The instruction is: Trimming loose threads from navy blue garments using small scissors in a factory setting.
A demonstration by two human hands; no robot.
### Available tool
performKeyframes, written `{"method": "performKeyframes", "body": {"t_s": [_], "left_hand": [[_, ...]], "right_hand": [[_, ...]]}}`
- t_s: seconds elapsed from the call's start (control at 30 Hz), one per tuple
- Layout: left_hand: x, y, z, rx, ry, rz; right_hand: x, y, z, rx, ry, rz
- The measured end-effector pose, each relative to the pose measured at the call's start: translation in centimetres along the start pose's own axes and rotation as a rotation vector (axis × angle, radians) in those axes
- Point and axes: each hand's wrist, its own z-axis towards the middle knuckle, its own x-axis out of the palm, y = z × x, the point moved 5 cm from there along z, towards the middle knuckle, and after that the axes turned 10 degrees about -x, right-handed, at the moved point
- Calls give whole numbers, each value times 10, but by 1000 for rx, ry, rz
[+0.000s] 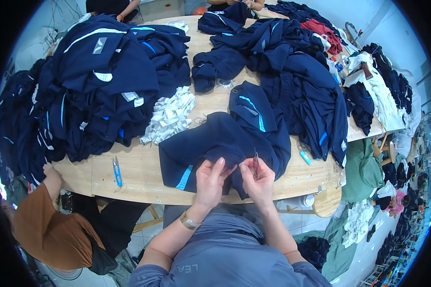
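Note:
A navy garment (210,141) with a light blue strip lies spread at the table's near edge, right in front of me. My left hand (209,183) is closed on a fold of it, thumb and fingers pinched together. Close by on the right, my right hand (257,184) is closed around a small pair of thread snips (256,164) with reddish handles, the metal tip pointing away from me. The fingers of both hands nearly meet over the cloth. Another part of navy cloth with a light blue stripe (252,111) lies just beyond.
A tall heap of navy garments (115,71) fills the table's left, another pile (306,91) the right. White fabric pieces (170,117) lie between. Blue snips (117,171) and a turquoise capped item (305,157) rest near the edge. A person in brown (52,225) sits at left; others sit opposite.

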Motion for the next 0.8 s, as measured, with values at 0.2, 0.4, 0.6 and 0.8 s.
{"method": "performKeyframes", "body": {"t_s": [0.2,0.4,0.6,0.8], "left_hand": [[3,-7,-3,-74,-70,-76],[-8,-1,0,37,-119,-45],[-6,-2,0,77,-112,-45],[-6,-2,-2,98,-133,-6]], "right_hand": [[-7,19,5,-371,126,-674],[0,30,1,-580,180,-905],[0,29,-1,-697,177,-1013],[-2,29,-1,-707,185,-1062]]}}
